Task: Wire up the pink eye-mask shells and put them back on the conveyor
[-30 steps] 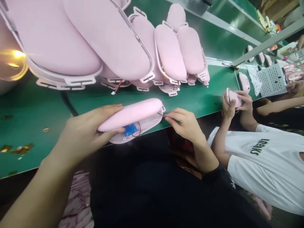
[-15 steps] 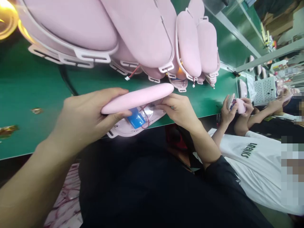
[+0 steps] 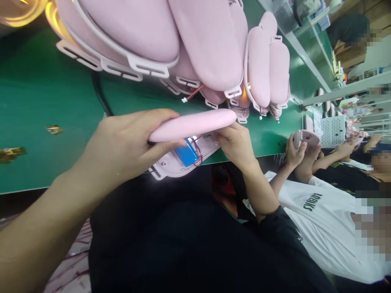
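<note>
My left hand (image 3: 122, 146) grips a pink oval cover (image 3: 192, 124), held edge-on and lifted off its white base shell (image 3: 171, 167) like an open clam. Inside the base lies a blue battery (image 3: 186, 155) with a red wire (image 3: 199, 152) looping beside it. My right hand (image 3: 236, 142) pinches the far end of the same unit, fingers tucked into the gap between cover and base. The unit hangs at the near edge of a green conveyor belt (image 3: 45, 101).
A heap of pink covered shells (image 3: 189, 44) with loose red leads fills the belt just behind my hands. At right, a co-worker in a white shirt (image 3: 324, 228) holds another pink unit (image 3: 307, 138). A printed sheet (image 3: 334, 130) and more units lie farther along.
My right hand moved from pinching a wire at the unit's end to gripping inside its gap. The unit tilted and rose a little, and the view swung right.
</note>
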A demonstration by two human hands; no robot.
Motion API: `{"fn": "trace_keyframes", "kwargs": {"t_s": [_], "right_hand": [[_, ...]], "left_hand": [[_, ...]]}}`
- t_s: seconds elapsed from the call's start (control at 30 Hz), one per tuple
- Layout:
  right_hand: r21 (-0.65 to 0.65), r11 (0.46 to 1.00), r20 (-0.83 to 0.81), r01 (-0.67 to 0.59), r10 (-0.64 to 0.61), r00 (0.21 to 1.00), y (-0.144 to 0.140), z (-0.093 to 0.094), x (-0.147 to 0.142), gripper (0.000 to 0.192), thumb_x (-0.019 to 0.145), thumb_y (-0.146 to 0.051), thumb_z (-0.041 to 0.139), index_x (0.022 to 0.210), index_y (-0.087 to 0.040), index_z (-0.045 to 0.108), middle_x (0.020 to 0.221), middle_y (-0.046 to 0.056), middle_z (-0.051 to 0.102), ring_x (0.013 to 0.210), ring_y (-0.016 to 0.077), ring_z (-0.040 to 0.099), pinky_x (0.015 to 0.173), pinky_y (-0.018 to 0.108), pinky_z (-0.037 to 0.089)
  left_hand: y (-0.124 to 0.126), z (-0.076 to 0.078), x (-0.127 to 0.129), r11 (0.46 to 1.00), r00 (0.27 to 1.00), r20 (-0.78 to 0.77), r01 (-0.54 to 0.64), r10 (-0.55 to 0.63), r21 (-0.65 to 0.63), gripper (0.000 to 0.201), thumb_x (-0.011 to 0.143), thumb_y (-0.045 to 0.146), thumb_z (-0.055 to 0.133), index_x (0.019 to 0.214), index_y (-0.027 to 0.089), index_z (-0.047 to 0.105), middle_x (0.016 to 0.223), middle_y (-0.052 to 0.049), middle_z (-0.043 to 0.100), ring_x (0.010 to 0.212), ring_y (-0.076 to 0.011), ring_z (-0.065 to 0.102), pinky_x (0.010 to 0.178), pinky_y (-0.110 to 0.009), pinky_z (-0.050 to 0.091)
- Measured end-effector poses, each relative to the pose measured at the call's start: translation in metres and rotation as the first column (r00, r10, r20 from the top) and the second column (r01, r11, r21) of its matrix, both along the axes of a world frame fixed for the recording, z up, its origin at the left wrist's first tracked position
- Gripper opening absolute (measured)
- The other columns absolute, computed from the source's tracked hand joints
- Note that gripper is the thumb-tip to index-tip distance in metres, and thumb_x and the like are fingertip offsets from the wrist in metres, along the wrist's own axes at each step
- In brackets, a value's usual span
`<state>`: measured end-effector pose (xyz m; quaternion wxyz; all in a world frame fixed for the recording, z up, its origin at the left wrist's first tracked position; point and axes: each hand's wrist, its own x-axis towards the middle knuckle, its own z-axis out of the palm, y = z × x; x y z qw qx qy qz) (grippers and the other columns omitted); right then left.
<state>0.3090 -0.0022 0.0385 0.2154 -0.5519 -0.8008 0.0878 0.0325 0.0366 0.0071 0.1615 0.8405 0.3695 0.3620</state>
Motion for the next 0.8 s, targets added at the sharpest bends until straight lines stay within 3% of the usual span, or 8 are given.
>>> {"fn": "trace_keyframes", "kwargs": {"t_s": [0.2, 0.47, 0.8], "right_hand": [[0.064, 0.998, 0.077, 0.010, -0.015, 0.997, -0.0026, -0.0056, -0.0012, 0.039, 0.103, -0.008, 0.050, 0.107, -0.024, 0.085, 0.109, 0.003, 0.082, 0.093, 0.0154, 0.076, 0.078, 0.023, 0.057], [-0.051, 0.999, 0.094, 0.015, -0.010, 0.995, -0.0021, -0.0086, -0.0008, 0.034, 0.104, -0.013, 0.053, 0.112, -0.024, 0.084, 0.110, 0.005, 0.081, 0.094, 0.0186, 0.075, 0.080, 0.026, 0.057], [0.041, 0.998, 0.153, 0.045, -0.051, 0.987, -0.0028, -0.0102, -0.0014, 0.036, 0.104, -0.010, 0.050, 0.109, -0.024, 0.084, 0.112, 0.003, 0.083, 0.096, 0.0164, 0.077, 0.078, 0.023, 0.058]], "left_hand": [[-0.0010, -0.0023, -0.0008, 1.000, 1.000, 0.005, -0.008, 0.008, -0.014, 0.063, 0.112, 0.072, 0.040, 0.133, 0.022, 0.071, 0.120, -0.001, 0.081, 0.102, -0.0199, 0.079, 0.084, -0.026, 0.056], [-0.0040, -0.0035, -0.0019, 0.999, 1.000, 0.003, -0.017, 0.017, -0.036, 0.067, 0.111, 0.076, 0.039, 0.134, 0.022, 0.071, 0.122, -0.002, 0.081, 0.103, -0.0220, 0.080, 0.084, -0.028, 0.058], [-0.0050, 0.0011, -0.0017, 0.987, 0.998, -0.013, -0.056, 0.055, -0.147, 0.075, 0.108, 0.083, 0.032, 0.132, 0.026, 0.074, 0.115, 0.002, 0.081, 0.101, -0.0205, 0.078, 0.085, -0.027, 0.056]]}}
